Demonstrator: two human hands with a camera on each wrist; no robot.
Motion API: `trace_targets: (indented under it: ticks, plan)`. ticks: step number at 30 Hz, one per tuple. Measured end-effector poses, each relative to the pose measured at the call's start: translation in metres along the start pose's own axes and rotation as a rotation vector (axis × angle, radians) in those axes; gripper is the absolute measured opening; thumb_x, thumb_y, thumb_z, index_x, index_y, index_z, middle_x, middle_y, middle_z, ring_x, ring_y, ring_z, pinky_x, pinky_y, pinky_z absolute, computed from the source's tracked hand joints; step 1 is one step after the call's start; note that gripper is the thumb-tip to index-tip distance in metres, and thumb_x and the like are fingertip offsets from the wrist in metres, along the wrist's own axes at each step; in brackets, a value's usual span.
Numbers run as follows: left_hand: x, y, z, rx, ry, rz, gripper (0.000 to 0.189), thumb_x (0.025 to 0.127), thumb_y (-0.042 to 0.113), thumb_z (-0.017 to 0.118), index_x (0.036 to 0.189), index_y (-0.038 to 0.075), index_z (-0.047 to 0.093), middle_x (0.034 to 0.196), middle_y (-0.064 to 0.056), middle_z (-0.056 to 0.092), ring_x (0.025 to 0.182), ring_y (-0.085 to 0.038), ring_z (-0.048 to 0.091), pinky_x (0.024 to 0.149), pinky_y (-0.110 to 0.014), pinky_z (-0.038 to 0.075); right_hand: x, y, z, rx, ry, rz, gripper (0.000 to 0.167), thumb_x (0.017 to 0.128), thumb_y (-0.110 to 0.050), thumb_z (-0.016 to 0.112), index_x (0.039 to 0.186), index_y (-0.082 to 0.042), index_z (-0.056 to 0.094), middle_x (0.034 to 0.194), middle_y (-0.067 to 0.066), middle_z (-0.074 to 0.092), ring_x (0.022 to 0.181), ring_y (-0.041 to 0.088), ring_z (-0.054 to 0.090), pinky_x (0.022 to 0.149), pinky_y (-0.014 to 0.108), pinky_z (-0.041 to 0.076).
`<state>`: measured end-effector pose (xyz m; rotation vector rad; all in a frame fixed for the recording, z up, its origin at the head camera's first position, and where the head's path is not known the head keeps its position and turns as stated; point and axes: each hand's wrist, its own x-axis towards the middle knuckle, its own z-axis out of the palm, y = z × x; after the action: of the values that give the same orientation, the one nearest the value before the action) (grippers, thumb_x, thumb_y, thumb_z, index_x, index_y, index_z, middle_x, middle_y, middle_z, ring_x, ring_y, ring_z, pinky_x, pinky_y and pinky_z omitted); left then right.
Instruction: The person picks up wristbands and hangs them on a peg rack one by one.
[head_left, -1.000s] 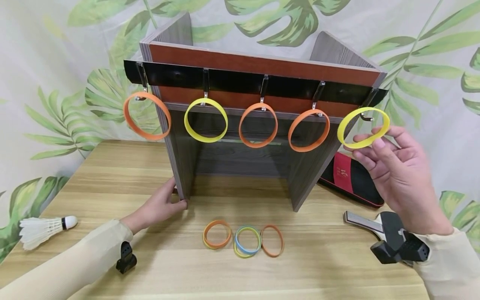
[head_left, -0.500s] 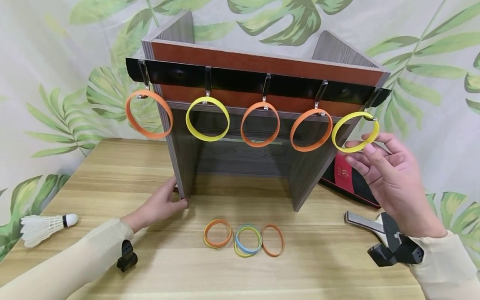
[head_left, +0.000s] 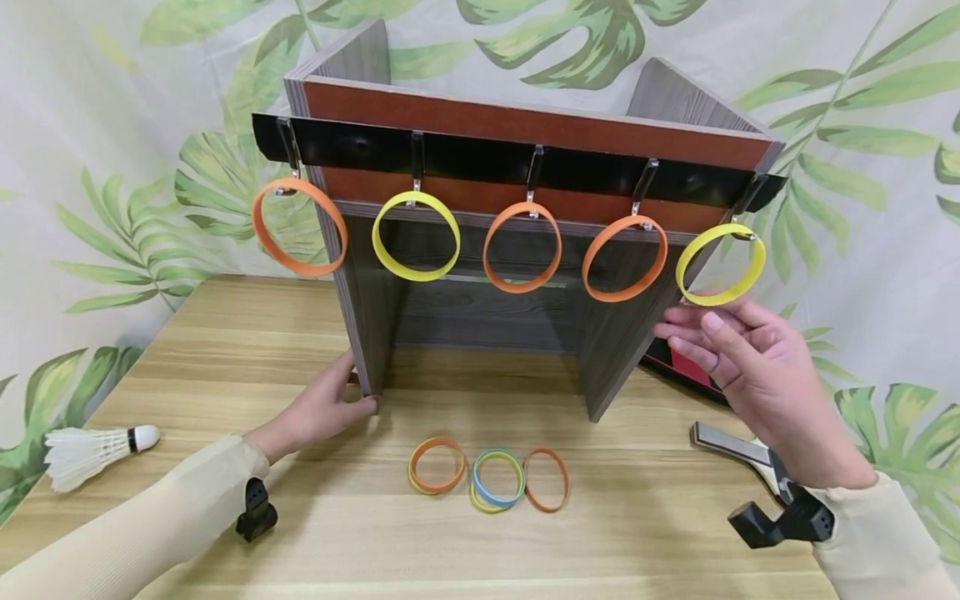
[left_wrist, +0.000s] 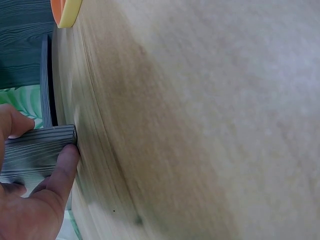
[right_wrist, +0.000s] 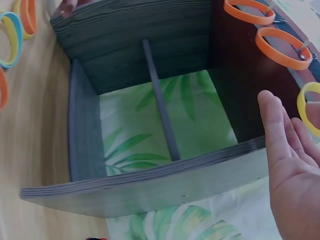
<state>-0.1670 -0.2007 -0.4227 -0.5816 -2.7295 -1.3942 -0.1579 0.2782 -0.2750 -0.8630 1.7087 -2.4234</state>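
Observation:
My left hand (head_left: 318, 411) grips the bottom front of the left side panel (left_wrist: 37, 150) of a grey wooden rack, thumb on one face and fingers on the other. Along its front runs a black strip (head_left: 480, 154) with metal hooks. A yellow silicone wristband (head_left: 720, 265) hangs from the rightmost hook. Just below it, my right hand (head_left: 765, 375) has its fingers extended, holding nothing, fingertips near the band's lower edge. On the other hooks hang an orange wristband (head_left: 300, 267), a second yellow wristband (head_left: 416, 273) and two more orange wristbands.
Several wristbands lie on the table in front of the rack, among them a blue one (head_left: 491, 502) and an orange one (head_left: 551, 504). A shuttlecock (head_left: 90, 454) lies at the left. To the right are a racket-like handle (head_left: 731, 446) and a dark red-and-black case (head_left: 686, 371).
The yellow wristband has settled on the rightmost hook. My right hand has let go of it and moved down and left. The left hand keeps its place on the panel.

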Motion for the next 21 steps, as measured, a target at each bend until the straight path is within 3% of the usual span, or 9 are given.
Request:
trace_targets:
  ticks: [4, 8, 11, 15, 18, 21]
  plan:
    - [0.0, 0.001, -0.001, 0.004, 0.0, -0.006, 0.082, 0.09, -0.006, 0.069, 0.162, 0.0, 0.031, 0.157, -0.028, 0.047, 0.124, -0.04, 0.061, 0.097, -0.037, 0.053, -0.003, 0.011, 0.003, -0.007, -0.118, 0.044, 0.036, 0.107, 0.013, 0.032, 0.132, 0.011, 0.058, 0.121, 0.018, 0.075, 0.112, 0.03, 0.076, 0.097, 0.036, 0.06]
    - [0.0, 0.001, 0.0, 0.004, 0.002, -0.004, 0.082, 0.09, -0.006, 0.069, 0.162, -0.001, 0.03, 0.157, -0.028, 0.047, 0.123, -0.04, 0.062, 0.097, -0.037, 0.054, -0.006, 0.026, 0.011, -0.225, -0.181, 0.133, 0.028, 0.107, 0.01, 0.041, 0.126, 0.009, 0.062, 0.118, 0.009, 0.078, 0.109, 0.023, 0.077, 0.095, 0.035, 0.061]
    - [-0.001, 0.0, 0.0, 0.002, 0.008, 0.004, 0.083, 0.089, -0.007, 0.069, 0.162, 0.0, 0.031, 0.156, -0.028, 0.048, 0.122, -0.04, 0.062, 0.096, -0.036, 0.054, -0.009, 0.042, 0.019, -0.405, -0.204, 0.253, 0.024, 0.107, 0.002, 0.051, 0.125, 0.013, 0.06, 0.115, 0.004, 0.079, 0.106, 0.018, 0.078, 0.093, 0.035, 0.062]
    - [-0.001, -0.001, 0.0, 0.003, 0.015, 0.016, 0.084, 0.088, -0.008, 0.07, 0.162, 0.0, 0.03, 0.157, -0.028, 0.048, 0.122, -0.039, 0.062, 0.096, -0.036, 0.053, -0.013, 0.069, 0.025, -0.521, -0.244, 0.407, 0.028, 0.105, -0.006, 0.059, 0.125, 0.014, 0.06, 0.114, 0.016, 0.077, 0.102, 0.014, 0.077, 0.091, 0.036, 0.063]
    - [0.0, -0.001, 0.0, 0.002, 0.015, 0.018, 0.084, 0.088, -0.008, 0.07, 0.162, 0.0, 0.03, 0.157, -0.027, 0.048, 0.122, -0.038, 0.062, 0.096, -0.033, 0.052, -0.016, 0.089, 0.025, -0.585, -0.287, 0.436, 0.025, 0.104, -0.007, 0.061, 0.122, 0.011, 0.064, 0.112, 0.028, 0.073, 0.098, 0.009, 0.075, 0.088, 0.037, 0.063]
    - [0.001, 0.0, 0.0, 0.0, 0.015, 0.022, 0.083, 0.089, -0.009, 0.069, 0.162, -0.001, 0.031, 0.156, -0.028, 0.049, 0.121, -0.038, 0.062, 0.096, -0.031, 0.052, -0.02, 0.107, 0.023, -0.681, -0.337, 0.405, 0.022, 0.103, -0.008, 0.064, 0.118, 0.008, 0.067, 0.109, 0.029, 0.072, 0.096, 0.005, 0.072, 0.087, 0.033, 0.063]
